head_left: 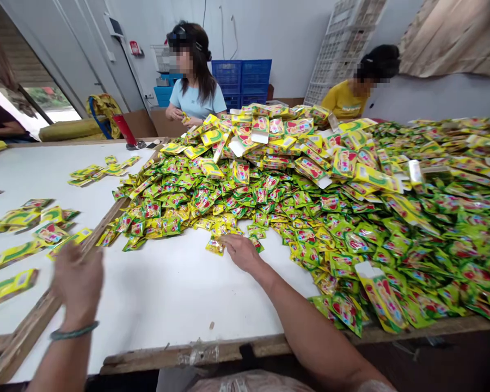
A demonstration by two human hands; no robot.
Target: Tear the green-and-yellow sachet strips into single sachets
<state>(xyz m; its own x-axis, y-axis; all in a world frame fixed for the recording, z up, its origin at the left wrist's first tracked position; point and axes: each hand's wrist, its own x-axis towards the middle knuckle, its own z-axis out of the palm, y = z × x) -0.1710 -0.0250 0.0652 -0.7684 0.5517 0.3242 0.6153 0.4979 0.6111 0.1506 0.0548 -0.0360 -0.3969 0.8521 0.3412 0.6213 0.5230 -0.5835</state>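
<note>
My right hand reaches over the white table, its fingertips closed on the edge of a small yellow packet in front of the heap. Motion smears my left hand, which is above the wooden strip at the left; its fingers cannot be made out. Just beyond it lies a yellow-green box. Green and yellow packets with red pictures form a large heap ahead and to the right. Thin cardboard boxes, some with open flaps, lie on top of that heap.
A wooden strip divides the white tabletop. Beyond it, on the left, are more boxes. Two people are across the table. Blue crates stand behind, and a red cylinder is near the far edge.
</note>
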